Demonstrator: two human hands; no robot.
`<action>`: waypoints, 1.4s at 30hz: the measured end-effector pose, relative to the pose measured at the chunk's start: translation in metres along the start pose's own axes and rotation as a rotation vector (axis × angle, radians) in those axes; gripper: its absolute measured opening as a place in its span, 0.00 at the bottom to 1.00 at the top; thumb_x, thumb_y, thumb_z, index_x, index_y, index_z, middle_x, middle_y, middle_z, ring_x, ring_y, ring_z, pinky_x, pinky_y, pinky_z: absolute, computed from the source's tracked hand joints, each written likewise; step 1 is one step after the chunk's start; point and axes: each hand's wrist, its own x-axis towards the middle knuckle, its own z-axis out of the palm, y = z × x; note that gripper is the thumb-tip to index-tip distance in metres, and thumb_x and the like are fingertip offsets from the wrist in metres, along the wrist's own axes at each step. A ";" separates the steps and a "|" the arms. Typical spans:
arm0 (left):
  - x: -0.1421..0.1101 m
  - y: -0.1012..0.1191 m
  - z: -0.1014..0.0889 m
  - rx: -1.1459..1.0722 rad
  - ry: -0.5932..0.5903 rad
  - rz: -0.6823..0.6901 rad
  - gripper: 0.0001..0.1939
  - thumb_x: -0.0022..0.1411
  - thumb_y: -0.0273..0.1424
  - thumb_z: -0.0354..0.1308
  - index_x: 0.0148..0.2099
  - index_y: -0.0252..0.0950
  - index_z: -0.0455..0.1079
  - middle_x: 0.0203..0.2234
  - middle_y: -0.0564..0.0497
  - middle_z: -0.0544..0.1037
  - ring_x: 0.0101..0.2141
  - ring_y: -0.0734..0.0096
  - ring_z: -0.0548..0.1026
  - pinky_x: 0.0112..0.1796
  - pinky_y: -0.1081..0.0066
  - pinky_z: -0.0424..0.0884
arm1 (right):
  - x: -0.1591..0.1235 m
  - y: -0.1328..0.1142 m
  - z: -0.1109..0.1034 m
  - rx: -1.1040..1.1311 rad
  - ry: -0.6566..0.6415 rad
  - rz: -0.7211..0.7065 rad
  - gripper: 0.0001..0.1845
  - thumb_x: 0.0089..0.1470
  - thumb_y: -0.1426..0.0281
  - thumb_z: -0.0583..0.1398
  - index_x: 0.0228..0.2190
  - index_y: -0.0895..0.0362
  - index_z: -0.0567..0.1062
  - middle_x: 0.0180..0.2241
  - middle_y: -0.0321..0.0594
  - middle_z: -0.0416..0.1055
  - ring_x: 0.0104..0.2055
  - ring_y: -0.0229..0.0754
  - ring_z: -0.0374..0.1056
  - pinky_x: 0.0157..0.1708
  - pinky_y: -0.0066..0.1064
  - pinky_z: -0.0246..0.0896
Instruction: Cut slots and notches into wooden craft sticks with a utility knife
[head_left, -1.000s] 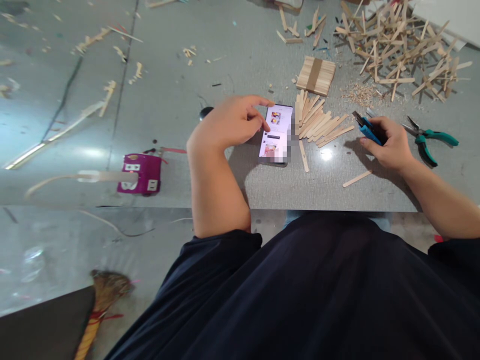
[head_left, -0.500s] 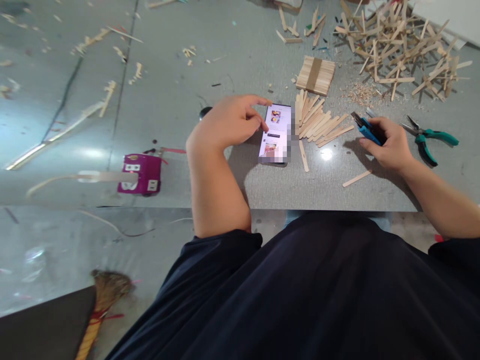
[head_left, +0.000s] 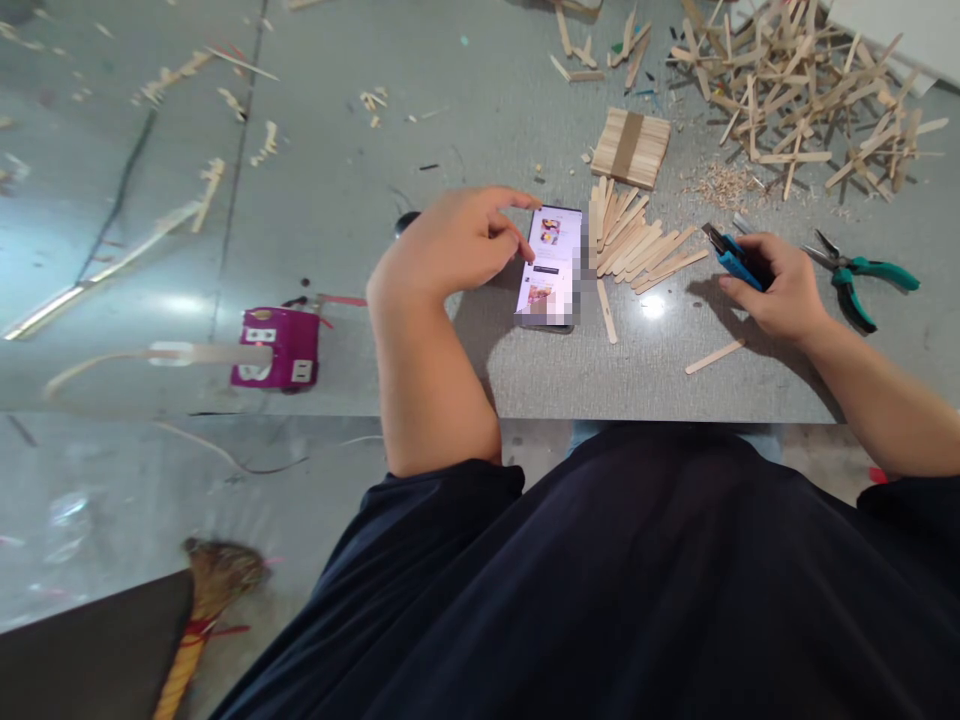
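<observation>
My left hand (head_left: 480, 235) reaches over a lit smartphone (head_left: 551, 265) lying on the table, its fingers apart and two fingertips at the phone's left and top edge. Nothing is held in that hand. My right hand (head_left: 780, 285) is closed around a blue utility knife (head_left: 735, 258), whose dark tip points up and left. Loose wooden craft sticks (head_left: 637, 245) are fanned out between phone and knife, and a single craft stick (head_left: 714, 357) lies below the knife. Just right of my right hand rest green-handled pliers (head_left: 851, 275) with their jaws apart.
A banded bundle of craft sticks (head_left: 631, 148) lies beyond the fanned ones. Far right is a heap of joined sticks (head_left: 802, 100), with wood shavings (head_left: 724, 185) in front. A purple power socket block (head_left: 276, 348) sits at the left. On the floor is a broom (head_left: 202, 600).
The view has shifted very slightly, so things at the left appear a little farther left. Both hands keep their poses, and the knife stays in my right hand.
</observation>
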 end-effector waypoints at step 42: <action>-0.039 0.092 0.142 -1.428 -0.715 0.492 0.47 0.63 0.22 0.68 0.80 0.48 0.60 0.71 0.39 0.76 0.68 0.48 0.78 0.70 0.48 0.72 | -0.041 -0.070 -0.016 0.570 -0.477 -0.160 0.11 0.73 0.65 0.66 0.54 0.50 0.84 0.34 0.35 0.77 0.34 0.38 0.76 0.41 0.32 0.75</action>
